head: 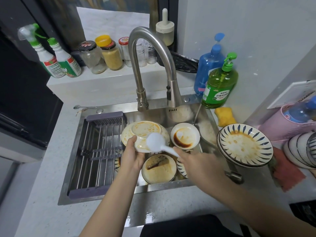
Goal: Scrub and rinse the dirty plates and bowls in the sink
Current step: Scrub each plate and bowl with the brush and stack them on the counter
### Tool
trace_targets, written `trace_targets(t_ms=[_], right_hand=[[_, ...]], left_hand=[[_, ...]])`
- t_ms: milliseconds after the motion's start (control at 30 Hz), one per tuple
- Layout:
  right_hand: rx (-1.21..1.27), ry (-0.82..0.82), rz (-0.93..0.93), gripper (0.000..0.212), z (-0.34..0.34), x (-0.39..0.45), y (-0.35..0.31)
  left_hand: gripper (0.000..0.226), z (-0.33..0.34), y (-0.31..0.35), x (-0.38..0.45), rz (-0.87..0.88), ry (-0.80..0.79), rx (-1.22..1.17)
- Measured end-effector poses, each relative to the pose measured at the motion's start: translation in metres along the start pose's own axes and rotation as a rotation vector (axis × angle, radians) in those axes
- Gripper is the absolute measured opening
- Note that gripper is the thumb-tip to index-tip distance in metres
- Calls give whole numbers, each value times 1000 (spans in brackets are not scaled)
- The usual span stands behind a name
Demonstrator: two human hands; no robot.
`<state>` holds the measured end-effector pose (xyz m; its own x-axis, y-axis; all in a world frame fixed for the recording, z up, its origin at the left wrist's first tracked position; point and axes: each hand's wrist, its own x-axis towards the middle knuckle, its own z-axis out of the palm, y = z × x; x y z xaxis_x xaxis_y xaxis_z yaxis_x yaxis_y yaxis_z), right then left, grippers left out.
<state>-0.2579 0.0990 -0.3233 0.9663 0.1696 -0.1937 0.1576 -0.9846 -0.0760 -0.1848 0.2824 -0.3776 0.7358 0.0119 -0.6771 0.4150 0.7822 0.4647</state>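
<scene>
My left hand (132,155) grips the near rim of a white plate (142,130) smeared with orange sauce, held tilted over the steel sink (171,185). My right hand (196,164) holds the handle of a white rice paddle (156,142), whose head rests against that plate. Below in the sink lie a small bowl (185,135) with dark sauce, a dirty dish (159,169) with brown residue, and a blue-patterned dish (181,167) partly hidden under my right hand. A stack of blue-striped dirty plates (244,146) sits on the sink's right edge.
A drying rack (99,151) fills the sink's left half. The faucet (150,65) arches over the middle. Green dish soap (219,82), a blue bottle (209,65) and a yellow sponge (224,117) stand at the back right. Stacked bowls (301,151) and a red cloth (289,171) are at right.
</scene>
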Motion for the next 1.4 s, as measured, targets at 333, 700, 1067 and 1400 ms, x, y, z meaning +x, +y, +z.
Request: trace_targets(t_ms=[333,700,1067,1400], right_hand=[[64,23,102,45,19,7,30],[19,37,142,45,16,14,49],[166,54,179,43,39,-5,79],[1352,13,527,20,26,-42,140]], left_hand=[[28,-3,5,6,41,-24,-107],[23,8,-1,6,35,-33,-112],[39,19,-18,5,9,-5,-6],[21,60,-60,-6,275,-139,1300]])
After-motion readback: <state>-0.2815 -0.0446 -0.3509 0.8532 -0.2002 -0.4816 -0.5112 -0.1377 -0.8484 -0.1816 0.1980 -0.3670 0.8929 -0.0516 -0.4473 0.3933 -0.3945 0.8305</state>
